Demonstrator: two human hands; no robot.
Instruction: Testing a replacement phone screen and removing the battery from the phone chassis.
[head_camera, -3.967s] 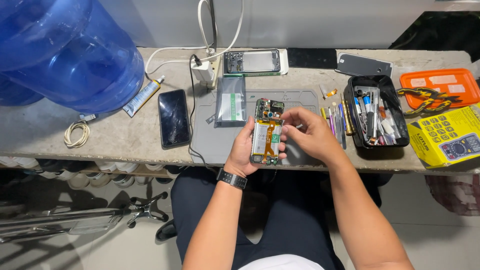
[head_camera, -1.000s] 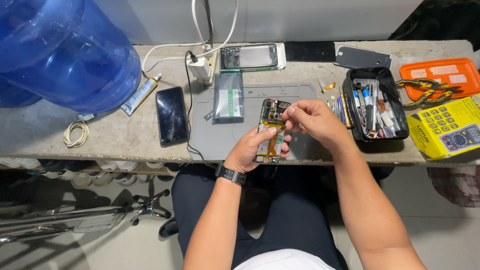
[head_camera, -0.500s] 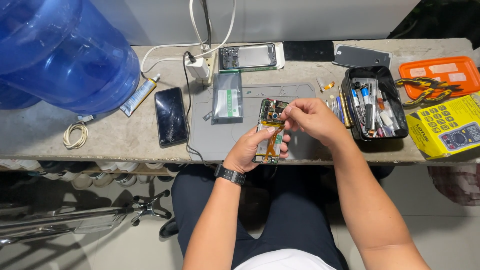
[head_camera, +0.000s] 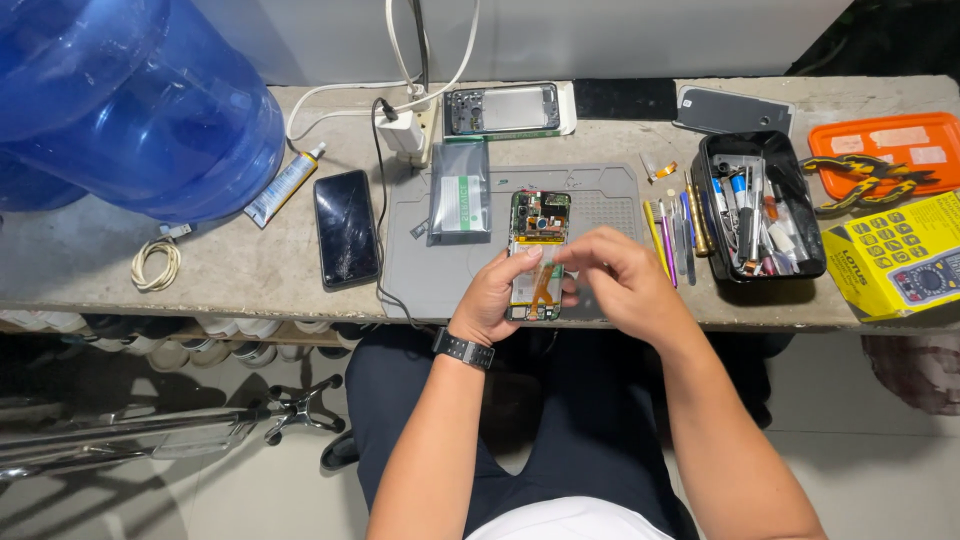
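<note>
The opened smartphone with its back cover off, green circuit board and orange flex cable exposed (head_camera: 538, 255), lies over the front part of the grey rubber repair mat (head_camera: 420, 270), its long axis running away from the person toward the wall; the left hand (head_camera: 500, 295) cradles its lower half from the left, fingers curled around the edge and thumb on its face; the right hand (head_camera: 620, 280) hovers just to its right, fingertips (head_camera: 568, 258) pinched close together beside the phone's middle; whether they nip some small part cannot be told; the black plastic tool tray (head_camera: 760, 205) stands well apart to the right.
</note>
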